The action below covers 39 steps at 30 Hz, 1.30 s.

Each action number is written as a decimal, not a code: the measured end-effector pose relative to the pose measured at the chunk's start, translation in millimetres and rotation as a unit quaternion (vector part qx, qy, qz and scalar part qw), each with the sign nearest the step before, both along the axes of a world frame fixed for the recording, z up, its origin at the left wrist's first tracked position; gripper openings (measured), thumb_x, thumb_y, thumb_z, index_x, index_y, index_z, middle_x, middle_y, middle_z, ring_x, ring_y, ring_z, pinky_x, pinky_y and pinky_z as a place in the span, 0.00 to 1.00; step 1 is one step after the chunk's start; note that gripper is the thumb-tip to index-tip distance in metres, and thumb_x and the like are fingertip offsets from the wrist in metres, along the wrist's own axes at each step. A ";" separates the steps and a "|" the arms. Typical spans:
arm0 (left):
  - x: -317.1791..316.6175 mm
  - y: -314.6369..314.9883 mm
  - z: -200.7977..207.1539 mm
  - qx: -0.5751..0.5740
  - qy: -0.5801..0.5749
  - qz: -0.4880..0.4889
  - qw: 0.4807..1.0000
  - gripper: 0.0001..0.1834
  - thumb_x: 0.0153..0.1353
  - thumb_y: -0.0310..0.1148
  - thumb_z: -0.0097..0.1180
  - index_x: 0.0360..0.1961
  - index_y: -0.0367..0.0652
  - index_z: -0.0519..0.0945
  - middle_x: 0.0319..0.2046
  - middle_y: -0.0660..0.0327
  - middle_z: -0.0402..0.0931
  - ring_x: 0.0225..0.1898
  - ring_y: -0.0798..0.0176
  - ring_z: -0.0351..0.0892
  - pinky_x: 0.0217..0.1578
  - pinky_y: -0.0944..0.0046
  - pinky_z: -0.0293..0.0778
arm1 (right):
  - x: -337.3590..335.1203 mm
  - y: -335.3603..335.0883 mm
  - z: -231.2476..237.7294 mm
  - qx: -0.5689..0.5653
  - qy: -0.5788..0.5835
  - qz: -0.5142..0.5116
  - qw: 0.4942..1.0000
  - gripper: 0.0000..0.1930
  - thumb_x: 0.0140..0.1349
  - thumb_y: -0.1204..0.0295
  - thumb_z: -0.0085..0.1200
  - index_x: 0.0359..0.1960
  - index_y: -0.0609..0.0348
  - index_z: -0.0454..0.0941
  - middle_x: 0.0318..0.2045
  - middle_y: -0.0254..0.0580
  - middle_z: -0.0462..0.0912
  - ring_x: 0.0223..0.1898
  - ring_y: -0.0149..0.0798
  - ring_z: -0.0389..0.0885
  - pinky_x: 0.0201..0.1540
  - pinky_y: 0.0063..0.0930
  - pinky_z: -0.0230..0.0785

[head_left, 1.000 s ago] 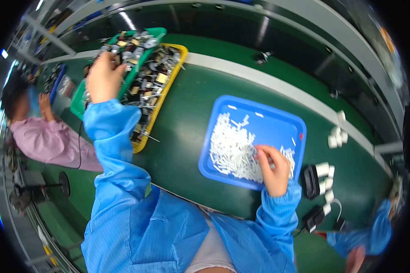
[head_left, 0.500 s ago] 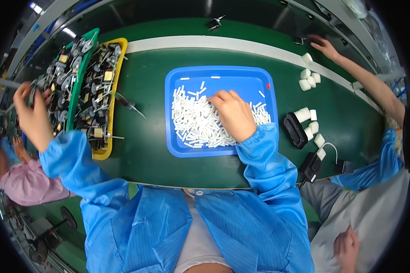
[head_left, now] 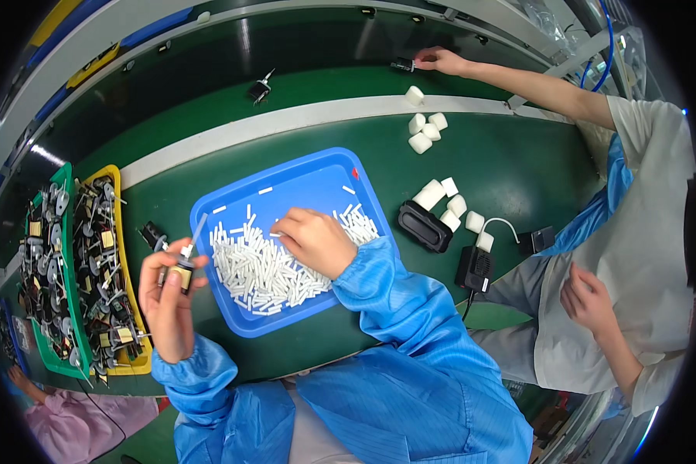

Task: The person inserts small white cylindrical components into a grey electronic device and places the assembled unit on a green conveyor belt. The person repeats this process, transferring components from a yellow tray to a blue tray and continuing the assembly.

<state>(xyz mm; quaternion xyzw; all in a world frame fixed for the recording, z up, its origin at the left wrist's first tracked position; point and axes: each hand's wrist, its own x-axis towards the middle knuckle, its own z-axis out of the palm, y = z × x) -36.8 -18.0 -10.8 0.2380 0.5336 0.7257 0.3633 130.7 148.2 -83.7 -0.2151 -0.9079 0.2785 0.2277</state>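
My left hand (head_left: 172,309) is closed around a small black motor-like part (head_left: 182,274) with a yellow patch and a pale shaft pointing up. It is raised beside the left rim of a blue tray (head_left: 259,331). Many short white tubes (head_left: 259,271) lie heaped in that tray. My right hand (head_left: 317,241) reaches over the heap, its fingertips pinched together at a white tube (head_left: 275,234). Another black part with a shaft (head_left: 155,234) lies on the table behind my left hand.
Left of me stand a yellow tray (head_left: 138,340) and a green tray (head_left: 71,255), full of similar parts. At right are white blocks (head_left: 420,143), a black oval case (head_left: 425,226) and a black adapter (head_left: 474,268). A co-worker's hand (head_left: 441,60) holds a black part (head_left: 402,64) beyond the white rail (head_left: 348,108).
My left hand has come from the green tray to the blue tray's left side, carrying the motor-like part. My right hand stays over the tubes. The view has turned right.
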 end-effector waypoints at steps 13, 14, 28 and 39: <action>23.0 29.9 -0.9 -0.035 0.020 -0.144 0.989 0.17 0.55 0.16 0.52 0.47 0.33 0.72 0.47 0.52 0.75 0.46 0.60 0.77 0.46 0.67 0.73 | 19.2 -6.9 69.8 -0.480 0.233 -0.086 0.841 0.13 0.57 0.81 0.54 0.45 0.66 0.76 0.39 0.45 0.81 0.41 0.32 0.79 0.41 0.22 0.74; 24.3 28.4 -1.5 -0.018 0.010 -0.163 0.986 0.17 0.54 0.15 0.53 0.47 0.32 0.73 0.46 0.52 0.75 0.47 0.60 0.77 0.48 0.66 0.72 | 22.8 -8.0 76.0 -0.474 0.251 -0.080 0.840 0.13 0.56 0.83 0.55 0.45 0.67 0.75 0.39 0.47 0.80 0.42 0.35 0.79 0.42 0.24 0.74; 30.7 0.7 6.3 0.017 0.107 -0.185 0.977 0.16 0.54 0.20 0.57 0.45 0.35 0.70 0.45 0.48 0.75 0.48 0.58 0.75 0.50 0.62 0.71 | 25.4 -26.3 88.0 -0.444 0.251 -0.023 0.860 0.11 0.54 0.84 0.57 0.41 0.69 0.76 0.40 0.49 0.80 0.42 0.37 0.80 0.44 0.26 0.76; 39.8 -10.7 19.5 0.015 0.361 -0.168 0.917 0.17 0.47 0.17 0.61 0.40 0.38 0.77 0.48 0.54 0.66 0.43 0.59 0.76 0.43 0.64 0.73 | 29.7 -42.2 92.9 -0.403 0.121 0.017 0.907 0.05 0.52 0.79 0.60 0.30 0.66 0.80 0.31 0.42 0.82 0.32 0.31 0.81 0.33 0.20 0.76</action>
